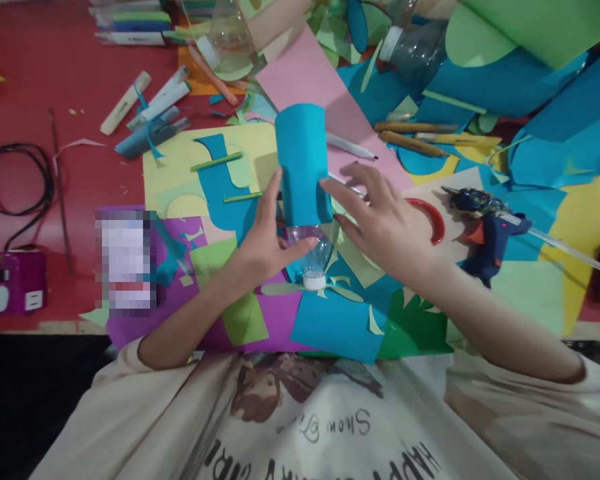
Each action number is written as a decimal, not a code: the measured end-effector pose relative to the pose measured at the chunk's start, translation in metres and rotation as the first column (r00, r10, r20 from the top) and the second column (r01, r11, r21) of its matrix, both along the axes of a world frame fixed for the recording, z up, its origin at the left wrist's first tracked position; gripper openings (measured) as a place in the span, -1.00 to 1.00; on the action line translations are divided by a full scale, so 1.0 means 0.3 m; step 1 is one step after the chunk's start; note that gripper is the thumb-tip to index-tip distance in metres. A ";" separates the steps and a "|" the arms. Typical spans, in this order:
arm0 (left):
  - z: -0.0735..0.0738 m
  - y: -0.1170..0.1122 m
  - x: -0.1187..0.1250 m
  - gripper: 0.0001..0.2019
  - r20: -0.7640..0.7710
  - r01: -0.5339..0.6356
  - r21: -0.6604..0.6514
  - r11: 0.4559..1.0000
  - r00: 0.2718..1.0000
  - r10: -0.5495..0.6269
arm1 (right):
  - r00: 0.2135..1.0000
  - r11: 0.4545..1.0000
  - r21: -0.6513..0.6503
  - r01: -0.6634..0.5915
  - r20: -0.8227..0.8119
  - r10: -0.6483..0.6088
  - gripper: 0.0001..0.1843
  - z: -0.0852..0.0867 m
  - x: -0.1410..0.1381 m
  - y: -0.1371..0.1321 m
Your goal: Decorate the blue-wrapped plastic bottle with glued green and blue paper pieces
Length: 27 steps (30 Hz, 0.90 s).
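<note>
The clear plastic bottle (325,241), in a blue paper sleeve (303,160), is before the wearer in the head view, white cap (315,283) nearest. I see the left hand (266,241) clasped on its left side, thumb over the shoulder; the right hand (387,217) arches, fingers apart, one fingertip at the sleeve's edge.

Red tabletop (25,133), pale front edge (35,327)

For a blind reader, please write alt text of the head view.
The left hand holds a clear bottle wrapped in blue paper, white cap toward the person; the right hand is at its side. Around lie paper pieces, markers and a glue gun.
</note>
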<state>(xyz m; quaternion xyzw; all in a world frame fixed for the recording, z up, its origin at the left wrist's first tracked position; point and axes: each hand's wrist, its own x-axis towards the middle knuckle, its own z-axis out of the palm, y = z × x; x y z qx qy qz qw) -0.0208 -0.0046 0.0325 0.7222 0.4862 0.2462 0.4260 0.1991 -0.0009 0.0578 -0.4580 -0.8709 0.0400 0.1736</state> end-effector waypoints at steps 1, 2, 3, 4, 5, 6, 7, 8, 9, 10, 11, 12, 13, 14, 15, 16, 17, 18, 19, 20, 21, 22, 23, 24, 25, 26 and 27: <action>-0.006 0.002 0.000 -0.11 0.032 -0.018 -0.013 1.000 0.999 0.018 | 0.999 0.999 -0.028 0.016 -0.032 -0.017 -0.55 -0.013 -0.014 -0.022; -0.012 0.005 0.000 -0.14 0.066 -0.032 -0.038 0.999 0.997 0.034 | 0.997 0.998 -0.061 0.013 -0.069 -0.017 -0.55 -0.024 -0.027 -0.045; -0.016 0.010 0.000 -0.16 0.095 -0.048 -0.059 0.997 0.994 0.053 | 0.993 0.995 -0.102 0.001 -0.114 -0.012 -0.55 -0.032 -0.037 -0.065; -0.021 0.016 0.000 -0.19 0.111 -0.071 -0.061 0.996 0.991 0.077 | 0.986 0.990 -0.143 -0.017 -0.164 -0.007 -0.56 -0.037 -0.046 -0.082; -0.026 0.021 0.000 -0.21 0.118 -0.097 -0.053 0.994 0.988 0.102 | 0.977 0.982 -0.184 -0.034 -0.214 -0.006 -0.56 -0.040 -0.052 -0.094; -0.030 0.025 0.000 -0.22 0.118 -0.121 -0.036 0.992 0.985 0.125 | 0.966 0.975 -0.219 -0.047 -0.260 -0.012 -0.57 -0.042 -0.057 -0.102; -0.034 0.028 -0.001 -0.23 0.108 -0.139 -0.015 0.990 0.984 0.140 | 0.955 0.967 -0.247 -0.056 -0.296 -0.020 -0.57 -0.043 -0.060 -0.106; -0.036 0.031 -0.003 -0.24 0.092 -0.147 0.009 0.989 0.985 0.146 | 0.947 0.961 -0.270 -0.064 -0.320 -0.027 -0.56 -0.045 -0.061 -0.106; -0.036 0.034 -0.006 -0.26 0.072 -0.143 0.036 0.989 0.987 0.140 | 0.942 0.954 -0.291 -0.068 -0.332 -0.034 -0.53 -0.047 -0.063 -0.104; -0.034 0.039 -0.011 -0.31 0.048 -0.131 0.062 0.989 0.991 0.128 | 0.940 0.948 -0.310 -0.071 -0.338 -0.040 -0.51 -0.050 -0.064 -0.100; -0.029 0.047 -0.019 -0.37 0.020 -0.116 0.096 0.989 0.993 0.115 | 0.939 0.942 -0.327 -0.075 -0.342 -0.044 -0.48 -0.053 -0.065 -0.096; -0.022 0.058 -0.029 -0.44 -0.023 -0.107 0.144 0.984 0.994 0.111 | 0.937 0.936 -0.343 -0.083 -0.347 -0.044 -0.46 -0.058 -0.066 -0.092; -0.015 0.072 -0.042 -0.51 -0.072 -0.105 0.199 0.974 0.990 0.121 | 0.934 0.930 -0.356 -0.093 -0.355 -0.043 -0.44 -0.062 -0.068 -0.088; -0.008 0.089 -0.058 -0.57 -0.127 -0.109 0.262 0.959 0.981 0.146 | 0.931 0.925 -0.367 -0.102 -0.364 -0.041 -0.42 -0.067 -0.071 -0.084; -0.003 0.109 -0.074 -0.61 -0.195 -0.117 0.336 0.935 0.962 0.190 | 0.927 0.921 -0.374 -0.110 -0.374 -0.042 -0.40 -0.072 -0.075 -0.082; -0.001 0.128 -0.090 -0.66 -0.233 -0.133 0.375 0.918 0.945 0.232 | 0.923 0.918 -0.380 -0.115 -0.382 -0.042 -0.39 -0.077 -0.080 -0.080; -0.001 0.148 -0.106 -0.71 -0.270 -0.145 0.397 0.906 0.925 0.266 | 0.920 0.915 -0.386 -0.119 -0.389 -0.044 -0.37 -0.081 -0.085 -0.078; -0.004 0.165 -0.118 -0.76 -0.339 -0.148 0.420 0.895 0.890 0.306 | 0.918 0.913 -0.390 -0.122 -0.394 -0.046 -0.35 -0.085 -0.092 -0.077; -0.008 0.179 -0.127 -0.79 -0.403 -0.145 0.421 0.896 0.854 0.328 | 0.916 0.910 -0.396 -0.125 -0.397 -0.047 -0.33 -0.088 -0.100 -0.076; -0.011 0.191 -0.133 -0.78 -0.464 -0.142 0.416 0.898 0.816 0.344 | 0.915 0.907 -0.401 -0.129 -0.401 -0.047 -0.31 -0.091 -0.109 -0.075; -0.013 0.199 -0.135 -0.75 -0.515 -0.141 0.405 0.904 0.781 0.353 | 0.913 0.904 -0.407 -0.134 -0.406 -0.048 -0.30 -0.093 -0.118 -0.074; -0.013 0.205 -0.133 -0.73 -0.547 -0.146 0.387 0.910 0.759 0.354 | 0.910 0.900 -0.413 -0.139 -0.412 -0.049 -0.29 -0.096 -0.127 -0.073; -0.011 0.209 -0.130 -0.73 -0.562 -0.155 0.370 0.916 0.748 0.354 | 0.906 0.896 -0.420 -0.145 -0.420 -0.050 -0.29 -0.098 -0.137 -0.071; -0.006 0.213 -0.125 -0.75 -0.565 -0.168 0.358 0.918 0.744 0.356 | 0.902 0.891 -0.428 -0.151 -0.428 -0.053 -0.28 -0.100 -0.146 -0.068; 0.002 0.217 -0.120 -0.79 -0.563 -0.179 0.346 0.921 0.745 0.357 | 0.897 0.886 -0.437 -0.157 -0.438 -0.057 -0.28 -0.103 -0.154 -0.065; 0.010 0.221 -0.115 -0.83 -0.560 -0.192 0.332 0.924 0.748 0.356 | 0.892 0.880 -0.445 -0.164 -0.447 -0.060 -0.27 -0.105 -0.161 -0.061; 0.018 0.226 -0.112 -0.88 -0.557 -0.209 0.318 0.925 0.748 0.360 | 0.887 0.875 -0.452 -0.171 -0.457 -0.063 -0.26 -0.107 -0.168 -0.057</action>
